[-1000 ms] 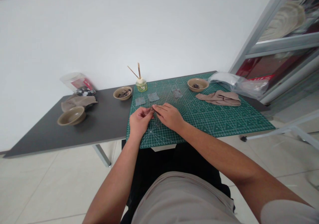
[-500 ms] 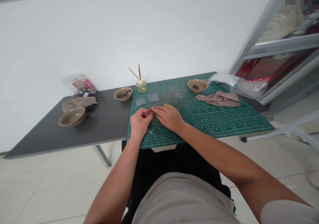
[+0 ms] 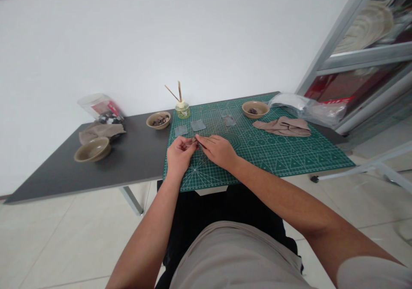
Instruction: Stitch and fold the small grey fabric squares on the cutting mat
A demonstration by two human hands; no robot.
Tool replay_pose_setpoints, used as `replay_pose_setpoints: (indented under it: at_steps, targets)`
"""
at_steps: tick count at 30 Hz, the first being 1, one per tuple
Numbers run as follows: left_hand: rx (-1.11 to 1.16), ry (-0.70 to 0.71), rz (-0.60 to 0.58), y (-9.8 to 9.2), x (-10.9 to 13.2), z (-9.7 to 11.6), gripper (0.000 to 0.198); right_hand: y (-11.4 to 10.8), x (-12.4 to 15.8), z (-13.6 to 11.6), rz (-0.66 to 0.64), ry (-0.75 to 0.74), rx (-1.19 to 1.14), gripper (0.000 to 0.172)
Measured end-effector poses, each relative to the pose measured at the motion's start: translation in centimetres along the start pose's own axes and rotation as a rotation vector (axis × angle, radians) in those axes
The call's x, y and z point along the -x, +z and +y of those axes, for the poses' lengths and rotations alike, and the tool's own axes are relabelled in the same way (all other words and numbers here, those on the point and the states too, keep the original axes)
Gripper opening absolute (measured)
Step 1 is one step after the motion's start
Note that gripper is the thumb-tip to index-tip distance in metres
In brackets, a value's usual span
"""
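My left hand (image 3: 179,154) and my right hand (image 3: 219,149) meet over the near left part of a green cutting mat (image 3: 277,152). Both pinch one small dark piece (image 3: 194,139) between their fingertips; it is too small to name. Just beyond the hands, two grey square patches (image 3: 189,128) lie flat on the mat, with a third small patch (image 3: 229,120) farther right. A small glass bottle with wooden sticks (image 3: 182,107) stands at the mat's far left corner.
A dark grey table (image 3: 128,160) carries the mat. Tan bowls stand at the left (image 3: 92,149), middle (image 3: 158,120) and back right (image 3: 255,109). Beige cloth (image 3: 285,126) lies on the mat's right, a clear plastic bag (image 3: 305,105) behind it, a toppled jar (image 3: 99,108) far left.
Both hands stay together over the mat; the fingertips have shifted only slightly around the small piece. Nothing else has moved.
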State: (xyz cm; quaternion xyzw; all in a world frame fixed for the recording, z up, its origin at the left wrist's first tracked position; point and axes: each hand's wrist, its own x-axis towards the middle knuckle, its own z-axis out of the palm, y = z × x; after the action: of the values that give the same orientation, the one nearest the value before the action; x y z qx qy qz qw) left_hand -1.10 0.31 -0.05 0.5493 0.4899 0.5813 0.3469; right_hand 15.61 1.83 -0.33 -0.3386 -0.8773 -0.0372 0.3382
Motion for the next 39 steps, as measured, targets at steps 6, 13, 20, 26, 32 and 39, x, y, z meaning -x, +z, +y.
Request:
replay_pose_setpoints:
  at_steps: [6,13,20,26,32,39]
  targets:
    - [-0.224,0.059,-0.034,-0.4,0.2,0.6,0.016,0.1,0.2,-0.1,-0.006,-0.059,-0.011,0.041]
    - [-0.044,0.044,-0.034,-0.2,0.3,0.1,0.017,0.0,0.2,0.0,0.013,0.014,-0.04,0.043]
    - [-0.077,0.049,-0.053,-0.1,0.2,0.3,0.016,-0.1,0.1,-0.2,0.008,-0.021,-0.036,0.043]
    - [0.017,0.084,-0.035,-0.1,0.4,0.4,0.019,-0.1,0.1,-0.4,-0.012,0.085,-0.074,0.042]
    - [0.1,0.189,-0.002,0.0,0.1,0.4,0.021,-0.6,-0.4,0.6,0.101,0.409,-0.373,0.036]
    - [0.069,0.107,0.016,-0.1,0.0,0.3,0.021,0.3,-1.0,2.0,0.099,0.521,-0.422,0.037]
